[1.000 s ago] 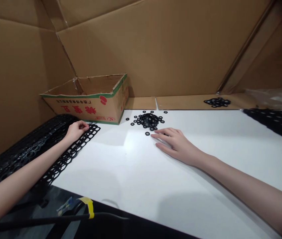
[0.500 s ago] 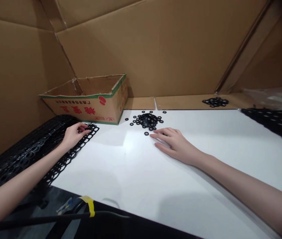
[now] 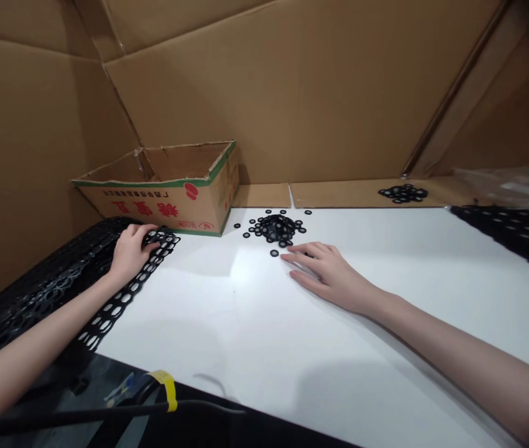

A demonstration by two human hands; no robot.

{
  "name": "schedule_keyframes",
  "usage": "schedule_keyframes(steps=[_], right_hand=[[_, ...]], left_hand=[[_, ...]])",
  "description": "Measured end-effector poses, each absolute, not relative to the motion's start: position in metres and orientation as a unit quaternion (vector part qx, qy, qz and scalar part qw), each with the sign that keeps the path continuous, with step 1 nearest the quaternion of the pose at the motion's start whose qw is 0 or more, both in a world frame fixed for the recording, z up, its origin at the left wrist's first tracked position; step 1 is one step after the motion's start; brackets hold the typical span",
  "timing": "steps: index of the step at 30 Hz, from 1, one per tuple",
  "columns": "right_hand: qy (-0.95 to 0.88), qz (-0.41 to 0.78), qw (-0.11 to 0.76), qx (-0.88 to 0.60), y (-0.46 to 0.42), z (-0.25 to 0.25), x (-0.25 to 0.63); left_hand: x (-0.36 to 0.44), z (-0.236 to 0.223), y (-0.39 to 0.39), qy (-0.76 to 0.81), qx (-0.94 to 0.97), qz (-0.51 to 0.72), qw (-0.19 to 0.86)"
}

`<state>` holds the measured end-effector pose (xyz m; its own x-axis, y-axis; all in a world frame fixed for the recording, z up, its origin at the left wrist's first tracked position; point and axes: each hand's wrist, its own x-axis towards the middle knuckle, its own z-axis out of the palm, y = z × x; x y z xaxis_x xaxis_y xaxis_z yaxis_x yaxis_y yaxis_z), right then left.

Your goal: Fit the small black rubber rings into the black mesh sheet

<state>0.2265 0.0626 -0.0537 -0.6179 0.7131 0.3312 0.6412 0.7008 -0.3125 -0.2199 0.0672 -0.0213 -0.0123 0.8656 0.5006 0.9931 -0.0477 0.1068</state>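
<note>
My left hand (image 3: pixel 130 252) lies over the edge of a black sheet punched with rows of holes (image 3: pixel 119 302). Its thumb and fingers are apart, touching the sheet near the far end. My right hand (image 3: pixel 327 274) rests on the white table with fingers spread, and holds nothing I can make out. A small dark bit shows between its fingers. Just beyond its fingertips are a single black ring (image 3: pixel 274 253) and a heap of small black rings (image 3: pixel 276 228), with several loose ones around it.
An open cardboard box (image 3: pixel 162 199) with red print stands at the back left. More black rings (image 3: pixel 403 193) lie on the cardboard strip at the back right. Another black perforated sheet (image 3: pixel 516 233) and clear plastic (image 3: pixel 516 183) are at the right. A dark cable with yellow tape (image 3: pixel 168 389) crosses the front.
My left hand has loosened its pinch and shifted slightly left; the sheet's edge now lies flatter, its holes showing white. My right hand is practically still.
</note>
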Motion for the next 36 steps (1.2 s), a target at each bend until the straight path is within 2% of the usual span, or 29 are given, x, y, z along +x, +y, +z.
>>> schedule_keyframes(steps=[3,6,10,17,26,31,36], right_hand=[[-0.896,0.084,0.215,-0.378,0.063,-0.054,0.227],[-0.896,0.087,0.212,-0.38,0.063,-0.053,0.227],[-0.896,0.088,0.216,-0.378,0.063,-0.051,0.226],[-0.895,0.092,0.22,-0.376,0.063,-0.052,0.227],[-0.895,0.094,0.215,-0.379,0.064,-0.053,0.226],[-0.908,0.088,0.224,-0.343,0.059,-0.047,0.225],[-0.925,0.088,0.191,-0.316,0.057,-0.043,0.223]], left_hand=[[-0.216,-0.022,0.064,-0.583,-0.766,-0.149,0.227],[-0.211,-0.021,0.061,-0.569,-0.785,-0.091,0.226],[-0.208,-0.019,0.061,-0.617,-0.758,-0.074,0.197],[-0.21,-0.025,0.063,-0.647,-0.738,-0.159,0.103],[-0.213,-0.032,0.057,-0.674,-0.682,-0.242,0.145],[-0.209,-0.029,0.056,-0.721,-0.654,-0.185,0.133],[-0.195,-0.021,0.054,-0.728,-0.646,-0.077,0.215]])
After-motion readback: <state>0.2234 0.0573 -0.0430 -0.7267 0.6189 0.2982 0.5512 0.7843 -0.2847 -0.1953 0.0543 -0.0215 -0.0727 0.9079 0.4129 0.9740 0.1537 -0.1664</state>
